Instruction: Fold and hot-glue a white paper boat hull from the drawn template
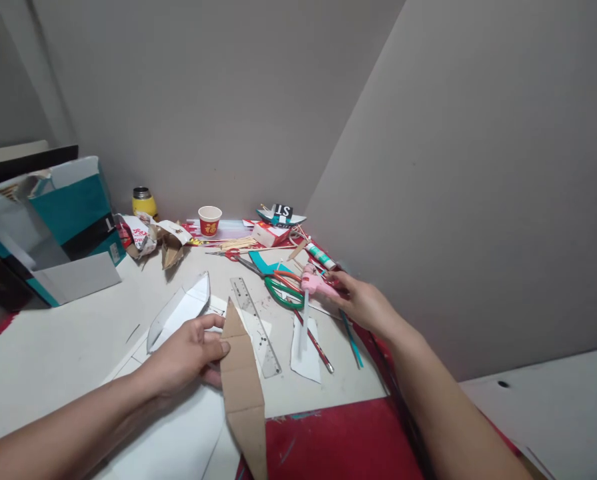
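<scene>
My left hand (pixel 198 353) pinches the edge of a long brown cardboard cutout (pixel 242 377), pointed at its far end and creased crosswise. At the right of the table, my right hand (pixel 361 300) grips a pink hot glue gun (pixel 318 285), with a pale glue stick (pixel 305 323) hanging from it. Green-handled scissors (pixel 284 293) lie just left of the glue gun. Between my hands rests a clear ruler (pixel 256 327). A pencil (pixel 318 343) crosses a small white cut piece (pixel 299 363). Left of the ruler is a folded white card shape (pixel 183 307).
Along the back stand a paper cup (pixel 209 222), a yellow jar (pixel 143 202), a small model boat (pixel 281 215) and crumpled wrappers (pixel 165 239). A cut-open teal box (pixel 71 213) stands at the left. A red sheet (pixel 338 440) covers the near right; a grey wall (pixel 453 167) rises beyond.
</scene>
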`<state>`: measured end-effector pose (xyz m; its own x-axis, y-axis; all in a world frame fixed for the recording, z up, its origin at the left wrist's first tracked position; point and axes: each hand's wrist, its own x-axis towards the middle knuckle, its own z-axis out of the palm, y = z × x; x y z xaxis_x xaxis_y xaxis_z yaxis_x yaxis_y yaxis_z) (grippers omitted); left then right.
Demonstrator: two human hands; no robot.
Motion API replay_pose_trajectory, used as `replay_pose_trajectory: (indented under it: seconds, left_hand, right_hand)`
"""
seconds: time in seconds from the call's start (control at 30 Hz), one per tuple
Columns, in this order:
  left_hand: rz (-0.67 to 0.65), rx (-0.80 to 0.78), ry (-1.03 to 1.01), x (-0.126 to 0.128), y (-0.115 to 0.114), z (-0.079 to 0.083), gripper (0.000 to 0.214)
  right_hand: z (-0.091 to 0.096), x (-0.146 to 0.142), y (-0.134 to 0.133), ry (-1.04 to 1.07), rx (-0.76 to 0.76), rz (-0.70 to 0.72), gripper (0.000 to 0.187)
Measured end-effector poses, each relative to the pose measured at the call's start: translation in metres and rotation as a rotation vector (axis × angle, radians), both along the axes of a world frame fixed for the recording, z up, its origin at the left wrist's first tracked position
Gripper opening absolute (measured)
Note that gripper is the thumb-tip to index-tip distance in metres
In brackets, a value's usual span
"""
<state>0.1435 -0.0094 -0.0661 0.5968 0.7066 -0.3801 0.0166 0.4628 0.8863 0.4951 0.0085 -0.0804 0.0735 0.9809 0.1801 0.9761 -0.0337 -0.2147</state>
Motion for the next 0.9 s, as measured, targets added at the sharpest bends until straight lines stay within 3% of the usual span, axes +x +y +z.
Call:
replay_pose_trajectory:
  seconds: [0.2,0.43,0.57,0.63,0.7,0.77,0.83,0.9]
  left_hand:
    - [0.037,-0.049,-0.001,0.000,0.001,-0.004,0.046]
    - [-0.051,-0.044,-0.096,0.004,-0.011,-0.011,0.026]
    - [-0.113,0.107,-0.073,0.008,-0.023,-0.011,0.024]
    - [-0.112,0.188,-0.041,0.007,-0.025,-0.009,0.029]
    - [-0.088,0.252,0.010,0.005,-0.024,-0.004,0.035]
    - [-0.038,0.308,0.071,0.001,-0.021,0.002,0.040]
    - [0.023,0.358,0.133,-0.002,-0.019,0.009,0.045]
    - [0.079,0.410,0.177,-0.004,-0.019,0.016,0.046]
  right_hand:
    - [-0.001,-0.001,0.001,-0.021,-0.048,-0.017,0.040]
    - [-0.005,0.000,0.003,-0.053,-0.121,-0.018,0.040]
    - [-0.003,0.000,0.002,-0.066,-0.170,-0.032,0.044]
    - [0.005,-0.006,-0.003,-0.038,-0.122,-0.029,0.044]
    - [0.017,-0.019,-0.013,0.087,-0.014,0.025,0.038]
    - [0.028,-0.042,-0.028,0.351,0.009,0.158,0.035]
    - [0.035,-0.071,-0.045,0.653,-0.153,0.301,0.035]
    - [0.036,-0.102,-0.059,0.980,-0.449,0.350,0.044]
